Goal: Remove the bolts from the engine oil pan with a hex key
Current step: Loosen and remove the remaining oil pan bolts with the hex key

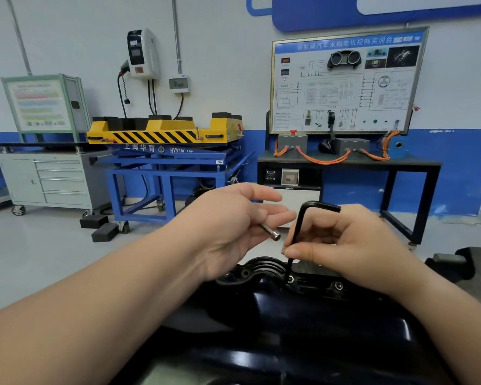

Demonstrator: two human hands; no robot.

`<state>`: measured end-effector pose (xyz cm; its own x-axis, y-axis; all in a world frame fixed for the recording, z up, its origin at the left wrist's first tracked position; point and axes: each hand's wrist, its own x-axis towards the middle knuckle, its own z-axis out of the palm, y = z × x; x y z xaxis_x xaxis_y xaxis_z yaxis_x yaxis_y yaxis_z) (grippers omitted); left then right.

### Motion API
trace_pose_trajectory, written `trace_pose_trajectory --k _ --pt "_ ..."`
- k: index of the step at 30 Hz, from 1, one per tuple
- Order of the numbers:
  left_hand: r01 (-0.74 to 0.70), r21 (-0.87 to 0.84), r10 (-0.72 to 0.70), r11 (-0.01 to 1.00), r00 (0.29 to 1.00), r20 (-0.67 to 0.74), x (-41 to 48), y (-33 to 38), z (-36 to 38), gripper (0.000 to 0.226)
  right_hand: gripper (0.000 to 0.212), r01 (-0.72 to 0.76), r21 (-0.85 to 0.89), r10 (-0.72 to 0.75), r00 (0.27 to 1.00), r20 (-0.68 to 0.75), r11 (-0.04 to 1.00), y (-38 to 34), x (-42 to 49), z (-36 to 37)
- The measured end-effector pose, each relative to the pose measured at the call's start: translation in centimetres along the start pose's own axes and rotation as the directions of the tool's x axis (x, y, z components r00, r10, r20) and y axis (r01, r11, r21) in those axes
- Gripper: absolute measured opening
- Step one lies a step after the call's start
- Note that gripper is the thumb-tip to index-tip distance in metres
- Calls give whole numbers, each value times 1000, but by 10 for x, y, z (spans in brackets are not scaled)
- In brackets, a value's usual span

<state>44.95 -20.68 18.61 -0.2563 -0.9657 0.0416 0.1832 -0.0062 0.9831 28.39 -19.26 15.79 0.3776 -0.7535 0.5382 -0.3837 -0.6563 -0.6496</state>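
Glossy black oil pan [303,329] low in front, flange along the far edge. Black L-shaped hex key [297,234] upright, short arm pointing right, tip seated in a flange bolt [290,279]. Second bolt [338,286] seated just right of it. Above the pan, a loose silver bolt [270,232], tilted, head toward the lower right.

Both bare forearms reach in from the lower corners and nearly meet mid-frame. The left hand [228,229] is turned palm inward, thumb and forefinger stretched out, with a bolt [271,232] held among its fingers. The right hand [353,245] is curled, knuckles up, its thumb and fingertips pinching the upright hex key [296,232].
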Motion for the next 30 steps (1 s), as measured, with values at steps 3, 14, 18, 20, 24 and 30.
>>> trace_pose_trajectory --k 3,14,18,20,24,30 --pt "-98 44 101 994 993 -55 -2 -2 11 40 20 31 111 -29 999 -17 993 -4 -1 -1" --pt "-293 326 299 899 954 31 -11 -12 20 36 15 45 264 0 986 -168 963 -7 -2 -2" --pt "-331 254 345 909 939 -10 -12 -7 20 32 10 3 239 12 998 -62 971 -9 -3 -2" --pt "-353 217 366 910 931 -21 -13 -6 20 31 11 -1 259 18 998 -61 966 -11 -3 -1" --pt "-403 268 411 875 911 28 -16 -8 22 35 19 17 301 13 995 -99 954 -15 -3 0" --pt "-425 385 439 819 897 55 -15 -8 19 32 23 63 301 -9 984 -178 952 -16 -5 -1"
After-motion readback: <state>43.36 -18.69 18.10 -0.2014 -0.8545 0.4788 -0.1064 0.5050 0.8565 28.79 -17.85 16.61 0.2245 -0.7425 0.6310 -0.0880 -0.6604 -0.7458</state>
